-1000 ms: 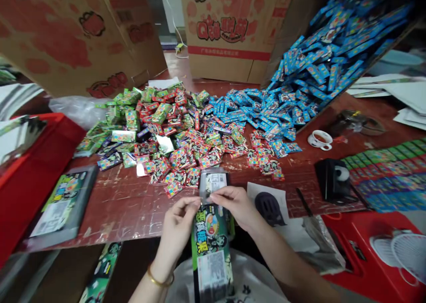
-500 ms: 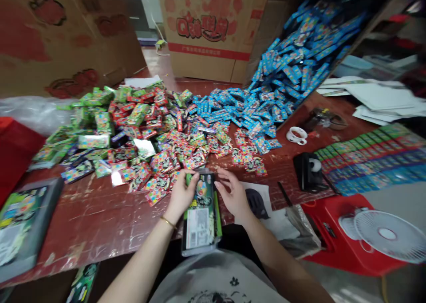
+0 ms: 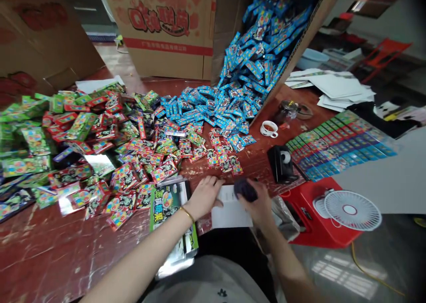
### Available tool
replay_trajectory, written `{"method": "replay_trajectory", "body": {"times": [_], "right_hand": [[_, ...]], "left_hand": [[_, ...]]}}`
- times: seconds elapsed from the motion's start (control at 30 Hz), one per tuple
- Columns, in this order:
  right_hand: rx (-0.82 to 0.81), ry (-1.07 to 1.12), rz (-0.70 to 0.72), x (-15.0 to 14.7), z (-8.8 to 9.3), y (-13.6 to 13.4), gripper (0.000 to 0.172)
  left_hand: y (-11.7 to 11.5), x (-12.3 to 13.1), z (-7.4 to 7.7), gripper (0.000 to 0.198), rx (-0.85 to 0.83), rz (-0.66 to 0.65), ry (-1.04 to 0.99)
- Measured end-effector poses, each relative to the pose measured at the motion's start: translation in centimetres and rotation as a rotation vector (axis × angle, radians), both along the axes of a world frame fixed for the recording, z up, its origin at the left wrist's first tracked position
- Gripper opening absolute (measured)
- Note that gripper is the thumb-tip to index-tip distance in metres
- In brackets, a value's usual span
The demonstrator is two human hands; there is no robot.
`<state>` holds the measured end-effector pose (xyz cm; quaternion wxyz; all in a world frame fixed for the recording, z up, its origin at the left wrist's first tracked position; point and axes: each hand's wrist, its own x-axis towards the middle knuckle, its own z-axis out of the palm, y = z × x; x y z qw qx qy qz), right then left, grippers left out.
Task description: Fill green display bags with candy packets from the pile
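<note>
My right hand [image 3: 260, 204] is closed round a dark, rounded thing [image 3: 245, 190] above a white sheet [image 3: 231, 216]; its exact kind is unclear. At the sheet's left edge, my left hand [image 3: 204, 197] has its fingers stretched out and its thumb apart, touching or nearly touching the paper. Under my left forearm lies a flat green-and-black candy package [image 3: 166, 201] at the table edge, partly covered by the arm. Beyond my hands, small red candy packets [image 3: 164, 170] are scattered on the red table [image 3: 133, 245].
Green packets [image 3: 36, 141] are heaped left; blue packets [image 3: 262, 50] spill from a carton at the back. A cup [image 3: 269, 129], a black tape dispenser [image 3: 282, 164] and rows of packets [image 3: 336, 145] are to the right. A white fan [image 3: 352, 210] rests on a red stool [image 3: 336, 234].
Both hands have left the candy package, which now lies further left in view. My right hand has taken hold of the dark thing on the sheet. The view has turned right.
</note>
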<state>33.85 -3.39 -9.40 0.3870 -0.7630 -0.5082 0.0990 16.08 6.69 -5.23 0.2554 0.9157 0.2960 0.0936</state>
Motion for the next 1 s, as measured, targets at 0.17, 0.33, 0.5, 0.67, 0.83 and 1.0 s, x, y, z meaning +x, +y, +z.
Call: {"method": "replay_trajectory", "body": {"times": [0.17, 0.33, 0.5, 0.67, 0.83, 1.0], "right_hand": [[0.0, -0.121, -0.083, 6.1, 0.0, 1.7, 0.051], [0.056, -0.095, 0.272, 4.1, 3.9, 1.8, 0.051], [-0.079, 0.087, 0.514, 1.9, 6.9, 2.9, 0.037], [-0.116, 0.403, 0.463, 2.3, 7.4, 3.7, 0.04], [-0.159, 0.66, 0.454, 1.9, 7.7, 3.9, 0.027], [-0.058, 0.595, 0.439, 1.4, 8.4, 4.2, 0.027]], "left_hand": [[1.6, 0.4, 0.1, 0.031, -0.129, 0.02, 0.028], [3.4, -0.2, 2.3, 0.026, -0.314, 0.045, 0.02], [3.4, -0.9, 5.4, 0.022, -0.432, 0.005, 0.008], [3.1, -2.2, 7.1, 0.021, -0.595, 0.065, -0.089], [3.4, -3.4, 7.5, 0.03, -0.651, 0.036, -0.163], [3.0, -3.7, 8.2, 0.035, -0.564, 0.03, -0.137]]}}
